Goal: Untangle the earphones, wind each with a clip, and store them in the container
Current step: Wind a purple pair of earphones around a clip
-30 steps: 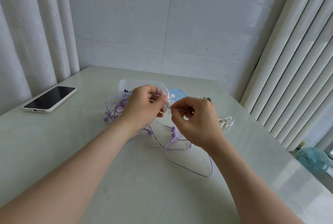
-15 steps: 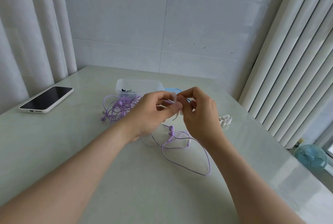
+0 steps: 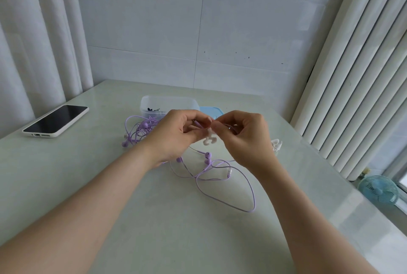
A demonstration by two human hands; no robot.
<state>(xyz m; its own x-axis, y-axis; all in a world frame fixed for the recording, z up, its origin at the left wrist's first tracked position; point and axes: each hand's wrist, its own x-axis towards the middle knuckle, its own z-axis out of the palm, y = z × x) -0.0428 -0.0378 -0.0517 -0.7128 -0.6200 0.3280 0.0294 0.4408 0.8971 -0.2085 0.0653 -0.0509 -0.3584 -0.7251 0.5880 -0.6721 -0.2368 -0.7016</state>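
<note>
Left hand [image 3: 176, 132]: raised over the middle of the worktop [image 3: 132, 218], thumb and forefinger pinched on the top of the white clip [image 3: 209, 138]; a purple strand shows at that grip.
Right hand [image 3: 244, 135]: fingers curled, tips meeting the left hand's at the clip; they appear to pinch the cord there, though the exact contact is hidden.
White clip: hangs below the two sets of fingertips, its hooked ends pointing down.
Purple earphone [image 3: 220, 176]: its cord lies in loose loops on the worktop near the hands, the buds just below the clip, one end running up into the hands.
Tangled bunch [image 3: 138, 130]: more purple cord, far left of the hands, just beside the container [image 3: 169, 104].
Container: clear, open, far of the hands; a blue lid [image 3: 211, 110] lies to its right.
Spare clips [image 3: 276, 144]: white, right of the right hand.
Phone [image 3: 56, 120]: far left, face up.
Step in hand: likely seating the cord in the clip before winding.
Handling: the cord looks light, limp and thin — it will slip and spring out of a loop unless kept under slight tension. Best held close to the clip, not by the buds, and never tugged at the joints. The clip is small and probably springy; hold it by its body.
</note>
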